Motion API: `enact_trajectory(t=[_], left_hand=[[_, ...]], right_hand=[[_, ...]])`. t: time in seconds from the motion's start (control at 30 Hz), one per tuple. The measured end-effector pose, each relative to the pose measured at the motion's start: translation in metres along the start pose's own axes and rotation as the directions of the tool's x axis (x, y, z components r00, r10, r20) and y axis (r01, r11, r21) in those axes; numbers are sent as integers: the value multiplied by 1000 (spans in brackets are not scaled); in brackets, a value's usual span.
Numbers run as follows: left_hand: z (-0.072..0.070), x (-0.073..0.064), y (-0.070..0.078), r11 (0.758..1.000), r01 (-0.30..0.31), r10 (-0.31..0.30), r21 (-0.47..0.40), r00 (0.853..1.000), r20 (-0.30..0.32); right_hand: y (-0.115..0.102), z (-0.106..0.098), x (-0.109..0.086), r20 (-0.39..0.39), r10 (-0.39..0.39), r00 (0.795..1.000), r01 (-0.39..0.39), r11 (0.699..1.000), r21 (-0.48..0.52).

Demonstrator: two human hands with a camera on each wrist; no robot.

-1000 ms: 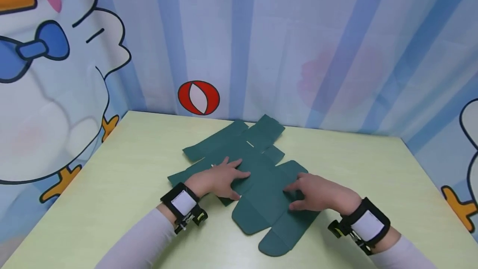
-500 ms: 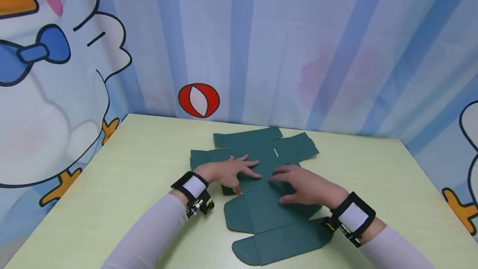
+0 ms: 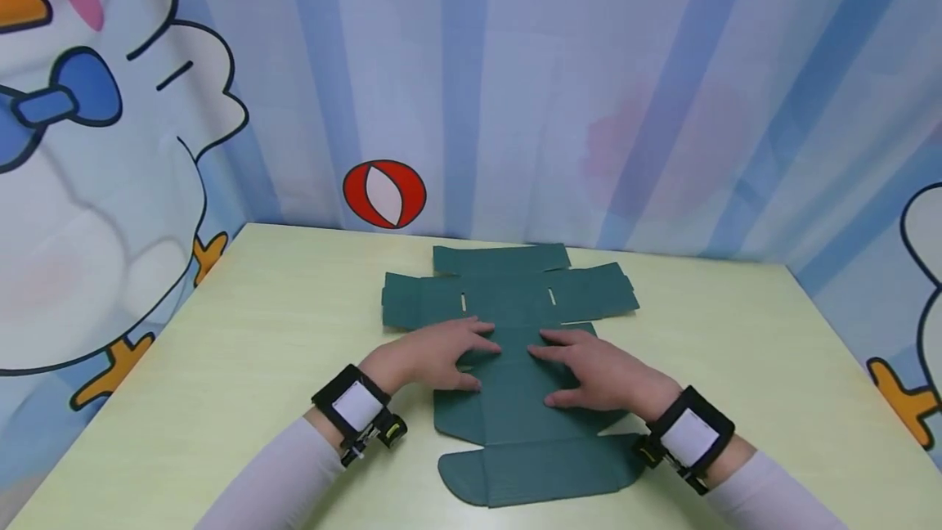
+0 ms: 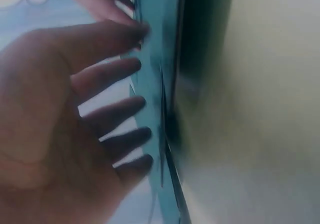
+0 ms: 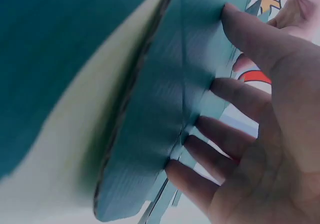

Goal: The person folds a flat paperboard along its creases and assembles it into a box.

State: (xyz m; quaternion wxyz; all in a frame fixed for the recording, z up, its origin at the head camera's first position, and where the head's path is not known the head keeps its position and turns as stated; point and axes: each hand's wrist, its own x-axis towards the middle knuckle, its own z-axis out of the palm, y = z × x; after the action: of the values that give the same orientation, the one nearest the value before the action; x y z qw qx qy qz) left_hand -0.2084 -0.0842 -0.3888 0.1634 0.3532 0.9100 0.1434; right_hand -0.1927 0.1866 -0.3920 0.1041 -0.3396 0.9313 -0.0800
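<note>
Matt corrugated cardboard sheet [image 3: 530, 399]

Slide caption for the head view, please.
Left hand and right hand touch a creased green cardboard sheet on a pale yellow table.

Head cam bright, even; L-wrist pic blurry w/ haze.

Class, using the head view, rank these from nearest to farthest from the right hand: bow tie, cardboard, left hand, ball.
1. Cardboard: under the right hand.
2. Left hand: across, on the left.
3. Ball: farther back, left.
4. Bow tie: far left.
</note>
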Motion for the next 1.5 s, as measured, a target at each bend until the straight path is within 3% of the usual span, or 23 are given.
enact_trajectory(t=[0.2, 0.33, 0.47, 0.57, 0.7, 0.8, 0.93, 1.03, 1.13, 1.27, 1.33, 1.4, 1.5], left_hand=[[7, -5, 13, 999, 15, -13, -39, 998, 57], [9, -2, 14, 999, 30, -28, -27, 996, 87], [9, 0, 12, 998, 18, -12, -58, 996, 92], [8, 1, 11, 997, 12, -5, -78, 996, 90], [8, 3, 8, 996, 16, -8, -86, 996, 89], [7, 3, 7, 996, 13, -5, -92, 996, 85], [4, 6, 5, 996, 11, -6, -86, 999, 54], [-1, 12, -2, 998, 29, -32, -50, 999, -41], [-10, 22, -14, 997, 74, -73, 1, 979, -192], [-24, 38, -32, 983, 186, -176, -4, 922, -346], [-30, 46, -41, 970, 243, -235, -27, 895, -378], [-35, 53, -49, 953, 300, -294, -44, 878, -378], [-37, 61, -60, 935, 353, -340, -26, 874, -347]], right_hand=[[-5, 2, -2, -35, 46, 998, -48, 997, -59], [-4, -4, -3, -9, 33, 999, -33, 997, -64], [-4, -14, -1, 25, 18, 1000, -17, 999, -47], [-3, -18, 1, 8, 2, 1000, -2, 999, -38], [-3, -17, 5, -11, -24, 1000, 23, 1000, -10], [-3, -13, 8, 18, -13, 1000, 12, 1000, 17], [-3, -9, 10, 51, 19, 999, -20, 1000, 19], [-2, -9, 11, 50, 27, 998, -28, 1000, 7], [-2, -9, 11, 50, 40, 998, -40, 999, 2], [-2, -9, 10, 54, 56, 997, -56, 998, 9], [-3, -8, 9, 56, 61, 997, -62, 998, 15], [-3, -7, 9, 61, 65, 996, -67, 998, 21], [-3, -5, 8, 69, 77, 995, -79, 997, 24]])
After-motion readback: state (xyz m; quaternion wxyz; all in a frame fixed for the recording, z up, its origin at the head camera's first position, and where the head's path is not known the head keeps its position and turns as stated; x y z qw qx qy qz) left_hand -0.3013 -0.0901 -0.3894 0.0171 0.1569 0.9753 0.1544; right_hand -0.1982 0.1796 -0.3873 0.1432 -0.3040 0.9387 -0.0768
